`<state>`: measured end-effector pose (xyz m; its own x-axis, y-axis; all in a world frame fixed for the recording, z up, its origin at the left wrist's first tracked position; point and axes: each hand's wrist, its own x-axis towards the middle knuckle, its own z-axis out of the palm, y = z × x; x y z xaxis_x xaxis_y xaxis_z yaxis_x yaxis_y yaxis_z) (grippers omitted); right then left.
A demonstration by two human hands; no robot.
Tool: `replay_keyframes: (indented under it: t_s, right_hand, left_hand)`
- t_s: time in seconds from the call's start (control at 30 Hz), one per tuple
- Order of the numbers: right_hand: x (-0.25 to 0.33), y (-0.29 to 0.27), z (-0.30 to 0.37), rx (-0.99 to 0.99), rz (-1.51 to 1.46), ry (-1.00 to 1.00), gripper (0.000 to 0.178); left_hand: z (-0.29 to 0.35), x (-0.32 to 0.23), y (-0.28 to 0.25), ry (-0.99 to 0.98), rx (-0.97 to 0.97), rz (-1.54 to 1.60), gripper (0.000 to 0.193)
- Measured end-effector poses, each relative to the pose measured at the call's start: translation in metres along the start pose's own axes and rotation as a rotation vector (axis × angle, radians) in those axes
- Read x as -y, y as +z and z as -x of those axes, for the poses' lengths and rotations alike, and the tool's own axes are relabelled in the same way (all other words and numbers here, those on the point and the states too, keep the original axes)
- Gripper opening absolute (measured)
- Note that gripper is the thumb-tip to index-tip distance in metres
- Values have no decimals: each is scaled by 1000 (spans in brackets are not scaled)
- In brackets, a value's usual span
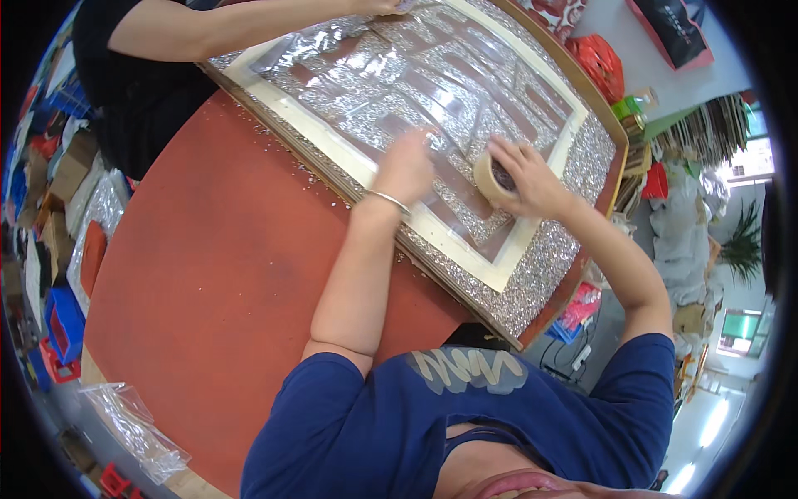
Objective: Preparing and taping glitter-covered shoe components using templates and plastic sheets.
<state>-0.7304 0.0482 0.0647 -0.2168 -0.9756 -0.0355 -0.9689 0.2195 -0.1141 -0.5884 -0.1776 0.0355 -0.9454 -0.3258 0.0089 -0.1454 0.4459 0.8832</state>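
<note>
My right hand (534,178) is wrapped round a cream roll of tape (489,181) with a dark middle. It is over the right part of a cream-bordered panel (519,254) with a shiny clear film and cutout shapes. To its left, my left hand (406,170) is closed with its fingertips together just above the film. Blur hides what, if anything, is between those fingers. Silvery glitter granules (553,270) surround the panel and show through its cutouts. A co-worker's hand (378,7) rests at the panel's far edge.
The panel lies in a wooden-edged tray (621,166) on a reddish-brown table (241,274) with scattered glitter. A clear plastic bag (137,428) lies at the table's lower left edge. A red bag (597,66) is beyond the tray. Boxes and blue bins (65,320) stand at left.
</note>
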Motion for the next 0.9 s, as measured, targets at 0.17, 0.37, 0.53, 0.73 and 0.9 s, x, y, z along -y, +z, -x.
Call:
replay_keyframes:
  t_s: [0.17,0.37,0.53,0.73,0.9]
  right_hand:
    - [43,7,15,-58,-33,-57,87]
    - [62,28,-117,-302,46,42,77]
    - [64,29,-90,-305,26,-2,77]
    - [90,23,33,-144,-13,94,87]
    - [48,33,-10,-277,110,211,88]
  left_hand:
    - [5,12,-12,-148,-148,-188,68]
    - [-4,4,-10,-184,-128,29,73]
    - [-4,20,-9,-192,-121,57,75]
    - [4,15,23,-149,101,-761,60]
    - [6,13,24,-101,168,-785,58]
